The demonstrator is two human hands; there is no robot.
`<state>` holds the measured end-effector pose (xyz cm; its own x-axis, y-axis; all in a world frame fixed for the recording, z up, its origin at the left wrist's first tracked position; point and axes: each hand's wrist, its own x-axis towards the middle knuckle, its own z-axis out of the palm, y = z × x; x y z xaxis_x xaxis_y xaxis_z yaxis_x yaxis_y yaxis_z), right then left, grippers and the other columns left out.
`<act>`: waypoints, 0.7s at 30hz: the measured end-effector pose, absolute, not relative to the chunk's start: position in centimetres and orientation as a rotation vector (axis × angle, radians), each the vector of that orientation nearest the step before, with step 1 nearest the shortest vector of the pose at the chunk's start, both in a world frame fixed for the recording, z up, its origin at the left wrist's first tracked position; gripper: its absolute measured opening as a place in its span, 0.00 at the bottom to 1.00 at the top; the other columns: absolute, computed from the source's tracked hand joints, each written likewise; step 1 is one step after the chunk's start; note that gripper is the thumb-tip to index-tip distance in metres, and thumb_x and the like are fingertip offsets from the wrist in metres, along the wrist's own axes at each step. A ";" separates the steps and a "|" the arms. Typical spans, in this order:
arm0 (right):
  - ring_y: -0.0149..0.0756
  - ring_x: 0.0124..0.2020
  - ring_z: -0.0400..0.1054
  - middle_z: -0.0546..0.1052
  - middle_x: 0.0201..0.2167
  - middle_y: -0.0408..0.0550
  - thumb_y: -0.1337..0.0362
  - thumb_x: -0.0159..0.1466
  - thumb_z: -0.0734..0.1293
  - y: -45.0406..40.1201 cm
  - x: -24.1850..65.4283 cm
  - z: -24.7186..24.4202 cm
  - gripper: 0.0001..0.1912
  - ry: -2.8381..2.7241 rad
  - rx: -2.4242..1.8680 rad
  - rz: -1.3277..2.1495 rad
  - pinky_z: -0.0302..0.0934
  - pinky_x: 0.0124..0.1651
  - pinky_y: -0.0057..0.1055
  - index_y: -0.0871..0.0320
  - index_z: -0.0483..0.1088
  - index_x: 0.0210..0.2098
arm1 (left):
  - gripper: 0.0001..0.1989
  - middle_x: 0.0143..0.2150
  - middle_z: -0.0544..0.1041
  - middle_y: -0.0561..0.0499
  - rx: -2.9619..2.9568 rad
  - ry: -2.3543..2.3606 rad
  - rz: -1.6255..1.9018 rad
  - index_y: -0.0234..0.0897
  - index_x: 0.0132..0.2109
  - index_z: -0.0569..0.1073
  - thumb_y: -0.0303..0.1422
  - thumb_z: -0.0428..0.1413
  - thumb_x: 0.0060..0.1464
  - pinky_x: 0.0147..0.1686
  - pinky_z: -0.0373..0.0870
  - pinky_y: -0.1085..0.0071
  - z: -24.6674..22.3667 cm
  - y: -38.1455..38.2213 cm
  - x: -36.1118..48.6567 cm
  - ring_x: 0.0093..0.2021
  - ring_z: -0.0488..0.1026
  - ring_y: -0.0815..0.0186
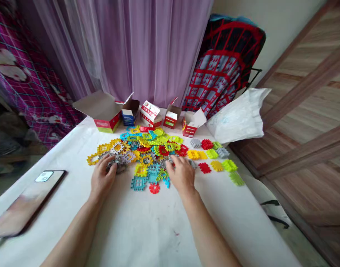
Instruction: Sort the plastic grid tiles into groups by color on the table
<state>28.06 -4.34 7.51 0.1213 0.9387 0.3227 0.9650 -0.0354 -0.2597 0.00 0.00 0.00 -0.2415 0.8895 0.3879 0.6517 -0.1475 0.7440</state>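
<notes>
A heap of flat plastic interlocking building pieces (146, 159) in yellow, blue, green, red and grey lies mid-table. At the heap's left edge, my left hand (102, 178) has its fingers curved round grey interlocking pieces (119, 165), thumb on the near side. My right hand (183, 176) rests at the right edge, thumb and fingers apart over the pieces; what lies under its fingers is partly hidden. Just left of its thumb are a green piece (162, 173) and a small blue piece (166, 182). A round red piece (154, 188) lies at the near edge.
Small stacks sorted by colour, such as red pieces (205, 168) and green pieces (230, 165), stand to the right. Several open cardboard boxes, including a blue box (129, 117), line the back. A white bag (236, 116) sits back right; a phone (29, 202) lies left.
</notes>
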 end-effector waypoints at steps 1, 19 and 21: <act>0.41 0.42 0.74 0.81 0.41 0.51 0.59 0.67 0.65 -5.1 27.1 7.3 0.14 -1.912 -1.906 -0.033 0.59 0.42 0.30 0.57 0.76 0.48 | 0.23 0.60 0.74 0.40 1.757 1.861 1.336 0.37 0.51 0.76 0.45 0.50 0.56 0.64 0.62 0.55 0.1 -0.1 0.0 0.62 0.68 0.54; 0.40 0.45 0.72 0.79 0.42 0.50 0.62 0.60 0.68 -5.7 30.4 1.9 0.12 -1.815 -1.672 0.085 0.64 0.50 0.33 0.56 0.75 0.43 | 0.19 0.60 0.73 0.44 1.696 1.891 1.304 0.41 0.50 0.76 0.43 0.52 0.56 0.64 0.63 0.55 0.2 -0.1 0.0 0.61 0.70 0.55; 0.43 0.47 0.71 0.79 0.44 0.51 0.60 0.59 0.70 -6.0 30.1 2.1 0.15 -1.846 -1.691 0.076 0.64 0.51 0.36 0.56 0.74 0.45 | 0.19 0.60 0.73 0.44 1.703 1.890 1.299 0.41 0.49 0.76 0.44 0.52 0.56 0.64 0.62 0.55 0.3 -0.2 0.1 0.61 0.70 0.55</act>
<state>30.05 -5.98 2.09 0.0181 0.9156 0.4016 0.8795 0.1764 -0.4420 0.09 -0.17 0.33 -0.2631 0.9011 0.3447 0.6449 -0.1015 0.7575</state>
